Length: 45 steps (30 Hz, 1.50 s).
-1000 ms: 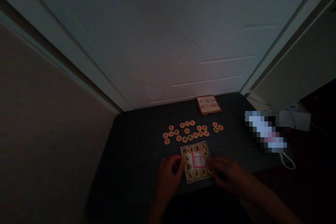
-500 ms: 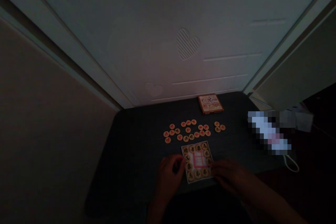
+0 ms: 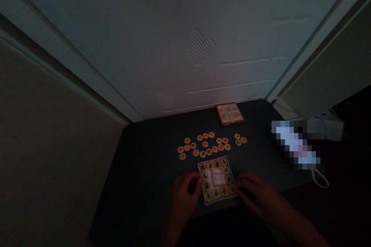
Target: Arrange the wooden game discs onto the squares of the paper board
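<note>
A square xiangqi sheet [image 3: 217,179], ringed by round wooden pieces [image 3: 216,193], is laid on a dark table [image 3: 145,170]. The left hand [image 3: 184,195] is held at its 9 o'clock edge, the right hand [image 3: 255,193] at 3 o'clock; both are curled, but any grasp cannot be told. Loose pieces [image 3: 204,146] are spread at 12 o'clock.

head-worn camera looks forward and down over left hand [image 3: 184,197] and right hand [image 3: 255,193] toward door [image 3: 174,46]
</note>
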Tool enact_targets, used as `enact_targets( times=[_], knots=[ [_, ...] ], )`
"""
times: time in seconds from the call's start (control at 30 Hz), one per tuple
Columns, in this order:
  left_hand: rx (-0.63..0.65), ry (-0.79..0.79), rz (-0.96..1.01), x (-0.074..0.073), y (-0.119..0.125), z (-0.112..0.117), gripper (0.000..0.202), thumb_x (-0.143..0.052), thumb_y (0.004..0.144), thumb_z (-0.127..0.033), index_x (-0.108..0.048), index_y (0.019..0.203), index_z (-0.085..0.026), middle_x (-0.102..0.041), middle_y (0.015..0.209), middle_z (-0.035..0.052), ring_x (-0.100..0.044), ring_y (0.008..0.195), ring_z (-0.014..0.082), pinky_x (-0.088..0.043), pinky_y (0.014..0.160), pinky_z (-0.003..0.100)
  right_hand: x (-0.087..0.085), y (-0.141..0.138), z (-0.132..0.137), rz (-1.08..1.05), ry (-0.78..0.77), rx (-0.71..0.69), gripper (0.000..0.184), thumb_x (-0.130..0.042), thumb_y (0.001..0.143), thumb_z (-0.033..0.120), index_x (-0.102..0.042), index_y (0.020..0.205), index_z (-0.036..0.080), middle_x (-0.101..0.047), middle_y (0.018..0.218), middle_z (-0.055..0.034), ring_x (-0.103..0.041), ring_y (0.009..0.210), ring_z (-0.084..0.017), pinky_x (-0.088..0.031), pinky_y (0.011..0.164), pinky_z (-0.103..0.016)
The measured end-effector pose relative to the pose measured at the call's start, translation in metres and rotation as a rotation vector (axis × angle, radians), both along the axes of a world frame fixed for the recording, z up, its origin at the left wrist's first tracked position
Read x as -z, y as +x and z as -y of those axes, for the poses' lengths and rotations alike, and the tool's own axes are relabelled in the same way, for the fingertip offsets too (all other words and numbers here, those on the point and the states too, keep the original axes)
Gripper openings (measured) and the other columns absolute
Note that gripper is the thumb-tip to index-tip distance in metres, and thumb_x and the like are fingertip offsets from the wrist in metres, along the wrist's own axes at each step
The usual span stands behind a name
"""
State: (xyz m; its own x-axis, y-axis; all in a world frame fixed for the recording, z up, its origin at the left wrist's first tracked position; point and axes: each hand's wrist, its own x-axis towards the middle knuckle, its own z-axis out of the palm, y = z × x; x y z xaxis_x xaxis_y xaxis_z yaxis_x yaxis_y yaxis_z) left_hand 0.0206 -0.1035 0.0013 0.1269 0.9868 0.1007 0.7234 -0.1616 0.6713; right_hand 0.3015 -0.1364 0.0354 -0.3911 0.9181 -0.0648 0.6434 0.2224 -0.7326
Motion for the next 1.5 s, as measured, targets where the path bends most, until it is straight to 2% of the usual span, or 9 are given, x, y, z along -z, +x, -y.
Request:
enact_targets(
  times=[0.13, 0.23, 0.5, 0.67, 0.83, 0.97, 1.13, 1.3, 1.5],
  knots=[
    [-0.005, 0.016, -0.011, -0.001, 0.000, 0.000, 0.018, -0.056, 0.097, -0.038, -0.069, 0.091, -0.026, -0.072, 0.079, -0.0012, -0.065, 0.071, 0.0191, -0.050, 0.075, 0.034, 0.013, -0.010, -0.007, 0.007, -0.020, 0.156, 0.007, -0.057, 0.096, 0.025, -0.063, 0.093, 0.023, -0.064, 0.093, -0.0034, -0.063, 0.079, -0.017, -0.053, 0.070, -0.029],
    [-0.003, 0.020, -0.018, -0.001, 0.000, 0.000, 0.019, -0.057, 0.097, -0.039, -0.069, 0.091, -0.026, -0.072, 0.078, -0.0006, -0.065, 0.072, 0.0193, -0.051, 0.078, 0.035, 0.015, -0.021, -0.011, 0.008, -0.014, 0.221, 0.008, -0.060, 0.095, 0.030, -0.060, 0.091, 0.023, -0.061, 0.086, -0.0016, -0.059, 0.073, -0.016, -0.049, 0.065, -0.027],
    [0.002, 0.033, -0.010, -0.002, 0.000, -0.001, 0.021, -0.056, 0.097, -0.040, -0.069, 0.090, -0.026, -0.071, 0.076, -0.0002, -0.064, 0.069, 0.0187, -0.051, 0.073, 0.033, 0.018, -0.023, -0.014, -0.016, -0.064, 0.229, 0.010, -0.064, 0.093, 0.030, -0.059, 0.089, 0.022, -0.058, 0.088, -0.0012, -0.057, 0.073, -0.015, -0.047, 0.065, -0.026],
    [-0.009, 0.029, -0.005, -0.005, 0.001, -0.001, 0.020, -0.056, 0.096, -0.040, -0.069, 0.090, -0.026, -0.071, 0.077, -0.0001, -0.065, 0.070, 0.0191, -0.051, 0.071, 0.033, 0.022, -0.018, -0.012, -0.067, -0.098, 0.218, 0.004, -0.061, 0.092, 0.023, -0.058, 0.090, 0.023, -0.060, 0.087, -0.0006, -0.058, 0.074, -0.015, -0.047, 0.065, -0.025],
    [-0.003, 0.012, -0.008, -0.003, 0.001, -0.001, 0.019, -0.056, 0.096, -0.039, -0.069, 0.090, -0.026, -0.072, 0.078, -0.0001, -0.065, 0.071, 0.0194, -0.051, 0.075, 0.034, 0.016, -0.017, -0.013, -0.092, -0.116, 0.192, 0.008, -0.059, 0.089, 0.015, -0.055, 0.090, 0.023, -0.059, 0.085, 0.0002, -0.058, 0.073, -0.015, -0.046, 0.065, -0.026],
    [-0.013, 0.014, -0.013, -0.002, 0.000, -0.001, 0.018, -0.057, 0.096, -0.038, -0.070, 0.092, -0.026, -0.073, 0.079, -0.0004, -0.065, 0.071, 0.0193, -0.051, 0.077, 0.035, 0.013, -0.026, -0.019, -0.042, -0.058, 0.247, 0.008, -0.061, 0.089, 0.019, -0.054, 0.086, 0.023, -0.058, 0.086, -0.0007, -0.058, 0.074, -0.016, -0.046, 0.066, -0.027],
    [-0.016, 0.020, -0.006, -0.002, 0.001, 0.000, 0.018, -0.058, 0.096, -0.039, -0.070, 0.090, -0.026, -0.073, 0.079, 0.0002, -0.066, 0.071, 0.0194, -0.052, 0.071, 0.033, 0.017, -0.043, -0.026, 0.068, 0.047, 0.349, 0.013, -0.065, 0.087, 0.024, -0.053, 0.082, 0.023, -0.056, 0.086, -0.0011, -0.057, 0.072, -0.017, -0.045, 0.065, -0.028],
    [-0.011, 0.025, -0.005, -0.004, 0.001, -0.001, 0.018, -0.057, 0.096, -0.038, -0.069, 0.091, -0.027, -0.072, 0.079, 0.0000, -0.066, 0.071, 0.0195, -0.051, 0.070, 0.033, 0.019, -0.046, -0.026, 0.105, 0.079, 0.349, 0.016, -0.061, 0.086, 0.019, -0.050, 0.076, 0.023, -0.055, 0.085, -0.0007, -0.059, 0.071, -0.016, -0.045, 0.066, -0.029],
    [-0.012, 0.023, -0.005, -0.004, 0.001, 0.000, 0.016, -0.058, 0.096, -0.037, -0.069, 0.091, -0.027, -0.071, 0.078, -0.0012, -0.065, 0.072, 0.0198, -0.050, 0.071, 0.033, 0.016, -0.048, -0.031, 0.165, 0.103, 0.366, 0.018, -0.060, 0.093, 0.029, -0.052, 0.079, 0.023, -0.056, 0.084, -0.0014, -0.059, 0.069, -0.017, -0.043, 0.064, -0.030]
  ],
)
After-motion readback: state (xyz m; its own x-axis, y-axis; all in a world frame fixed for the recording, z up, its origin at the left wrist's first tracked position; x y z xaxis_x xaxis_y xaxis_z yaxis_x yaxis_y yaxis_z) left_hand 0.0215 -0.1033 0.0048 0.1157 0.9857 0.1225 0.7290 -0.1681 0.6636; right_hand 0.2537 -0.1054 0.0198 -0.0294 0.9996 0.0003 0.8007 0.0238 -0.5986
